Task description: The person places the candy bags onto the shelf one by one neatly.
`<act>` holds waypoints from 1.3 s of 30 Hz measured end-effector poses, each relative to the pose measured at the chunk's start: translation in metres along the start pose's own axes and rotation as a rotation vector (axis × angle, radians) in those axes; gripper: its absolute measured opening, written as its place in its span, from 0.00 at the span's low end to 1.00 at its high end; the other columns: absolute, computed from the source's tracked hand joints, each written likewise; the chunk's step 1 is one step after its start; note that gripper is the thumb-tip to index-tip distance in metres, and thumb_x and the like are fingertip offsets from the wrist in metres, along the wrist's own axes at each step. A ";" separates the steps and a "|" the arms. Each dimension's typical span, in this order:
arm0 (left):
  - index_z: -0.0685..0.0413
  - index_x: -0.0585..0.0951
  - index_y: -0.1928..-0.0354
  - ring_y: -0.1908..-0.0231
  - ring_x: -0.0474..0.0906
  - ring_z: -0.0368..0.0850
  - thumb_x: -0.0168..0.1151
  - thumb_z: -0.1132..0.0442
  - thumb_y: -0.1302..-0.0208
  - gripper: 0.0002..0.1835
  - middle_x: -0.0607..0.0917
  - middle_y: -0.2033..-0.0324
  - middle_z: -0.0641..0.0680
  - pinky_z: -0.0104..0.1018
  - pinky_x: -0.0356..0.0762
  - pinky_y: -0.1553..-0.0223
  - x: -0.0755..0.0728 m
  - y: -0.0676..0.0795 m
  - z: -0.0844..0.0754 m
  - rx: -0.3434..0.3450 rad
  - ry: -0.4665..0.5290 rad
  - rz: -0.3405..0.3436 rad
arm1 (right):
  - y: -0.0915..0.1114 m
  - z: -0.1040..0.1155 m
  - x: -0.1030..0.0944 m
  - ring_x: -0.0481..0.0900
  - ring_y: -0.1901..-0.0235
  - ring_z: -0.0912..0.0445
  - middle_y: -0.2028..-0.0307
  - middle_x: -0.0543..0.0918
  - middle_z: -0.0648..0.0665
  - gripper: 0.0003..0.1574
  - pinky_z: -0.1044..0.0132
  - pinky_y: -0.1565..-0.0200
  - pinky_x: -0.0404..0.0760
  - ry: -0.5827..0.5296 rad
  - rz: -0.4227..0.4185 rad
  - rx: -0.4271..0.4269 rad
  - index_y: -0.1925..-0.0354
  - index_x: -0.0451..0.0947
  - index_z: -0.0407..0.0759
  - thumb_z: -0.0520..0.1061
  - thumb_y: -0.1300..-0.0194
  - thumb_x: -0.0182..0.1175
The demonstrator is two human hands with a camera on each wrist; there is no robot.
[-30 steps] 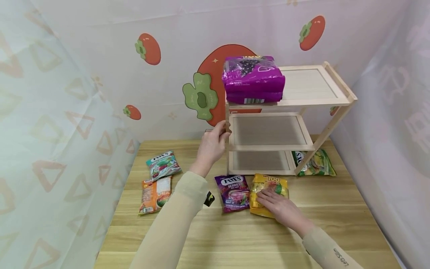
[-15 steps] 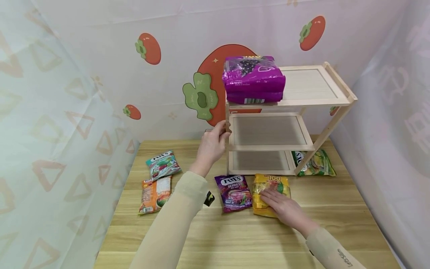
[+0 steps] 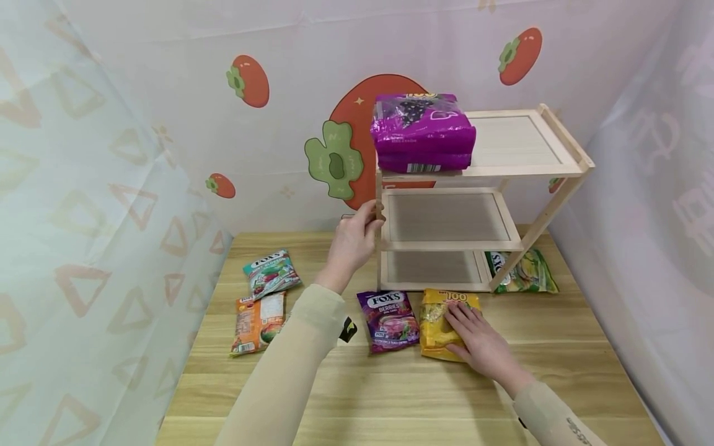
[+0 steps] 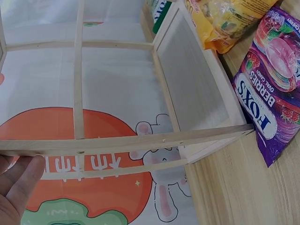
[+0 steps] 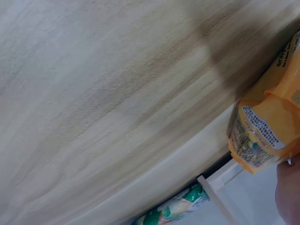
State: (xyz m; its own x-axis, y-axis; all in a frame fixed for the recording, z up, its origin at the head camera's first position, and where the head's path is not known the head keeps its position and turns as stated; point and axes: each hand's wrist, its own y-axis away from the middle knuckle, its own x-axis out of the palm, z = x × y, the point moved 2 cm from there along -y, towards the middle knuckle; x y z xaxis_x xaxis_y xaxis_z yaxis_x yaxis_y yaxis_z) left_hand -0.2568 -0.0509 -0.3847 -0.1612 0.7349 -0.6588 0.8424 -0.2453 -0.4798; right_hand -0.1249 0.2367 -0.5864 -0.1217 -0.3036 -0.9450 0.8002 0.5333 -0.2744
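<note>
Right hand [image 3: 481, 342]: since the earlier frames, this has moved up and to the right over the yellow packet [image 3: 437, 329]; we see its fingers laid nearly straight on the wrapper, the thumb spread away from them
Yellow packet: we find it slightly farther right than one second ago, lying on the surface [image 3: 401, 402] before the bottom shelf; we judge the change to be a small adjustment, with this packet the one being handled
Left hand [image 3: 351, 244]: unmoved, its fingers and thumb pinching the front left post [image 4: 126, 142] of the wooden shelf unit [image 3: 452, 217], which we take to be a steadying hold
Berries packet [image 3: 389, 321]: just beside the yellow packet, to its left; whether the two touch, we cannot tell
Top shelf: we note a grape bag [image 3: 424, 139] at its left end
Left of the surface: a teal packet [image 3: 271, 272] overlapping the upper edge of an orange packet [image 3: 258, 324]
Right of the unit: a green packet [image 3: 530, 272], partly hidden by the front right post
Surface: pale wood grain, on which we see the unit and the loose packets resting
Room: hung pale sheets [image 3: 301, 43] at the back and both sides, the rear one printed with red fruit
</note>
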 end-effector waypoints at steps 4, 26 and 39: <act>0.60 0.77 0.40 0.50 0.87 0.55 0.59 0.64 0.25 0.16 0.89 0.51 0.59 0.49 0.82 0.43 0.001 0.000 0.000 0.004 0.009 -0.002 | 0.004 -0.005 0.000 0.67 0.30 0.34 0.29 0.70 0.32 0.50 0.37 0.33 0.67 -0.012 0.017 0.047 0.29 0.69 0.33 0.57 0.40 0.73; 0.59 0.77 0.40 0.50 0.87 0.54 0.59 0.64 0.25 0.15 0.90 0.52 0.58 0.49 0.81 0.42 0.001 0.000 -0.002 -0.001 0.018 0.006 | 0.023 -0.026 -0.007 0.51 0.27 0.25 0.23 0.47 0.21 0.64 0.29 0.30 0.55 -0.516 0.155 0.560 0.21 0.41 0.27 0.65 0.29 0.61; 0.58 0.77 0.40 0.50 0.87 0.55 0.60 0.64 0.25 0.16 0.89 0.50 0.59 0.49 0.82 0.44 0.001 0.000 0.000 -0.018 0.013 0.003 | 0.021 -0.025 -0.012 0.79 0.47 0.36 0.41 0.75 0.22 0.67 0.39 0.48 0.80 -0.593 0.319 0.779 0.22 0.40 0.26 0.71 0.30 0.57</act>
State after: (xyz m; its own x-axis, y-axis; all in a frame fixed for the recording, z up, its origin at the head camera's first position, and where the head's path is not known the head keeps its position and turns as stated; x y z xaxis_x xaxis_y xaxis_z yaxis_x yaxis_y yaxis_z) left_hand -0.2572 -0.0503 -0.3857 -0.1525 0.7425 -0.6523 0.8518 -0.2360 -0.4678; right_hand -0.1211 0.2709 -0.5847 0.3031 -0.6911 -0.6561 0.9291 0.0611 0.3648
